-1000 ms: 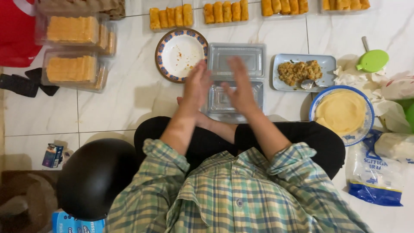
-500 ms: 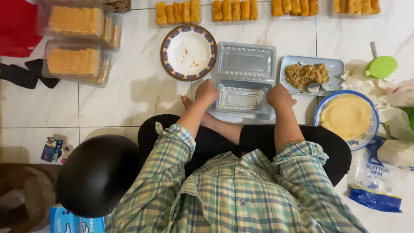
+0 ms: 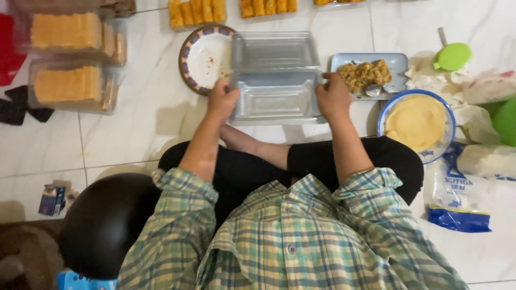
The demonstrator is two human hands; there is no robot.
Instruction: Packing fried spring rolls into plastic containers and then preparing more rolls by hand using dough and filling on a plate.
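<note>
Two bare hands grip an open clear plastic clamshell container (image 3: pixel 275 80) at upper centre of the frame, lying on the white tiled floor (image 3: pixel 134 129). Left hand (image 3: pixel 221 100) curls closed on its left edge, right hand (image 3: pixel 333 96) on its right edge, fingers pinching the rim. Just left sits a patterned plate (image 3: pixel 203 56); just right, a tray of fried filling (image 3: pixel 368 75) and a blue-rimmed bowl of wrappers (image 3: pixel 416 122).
</note>
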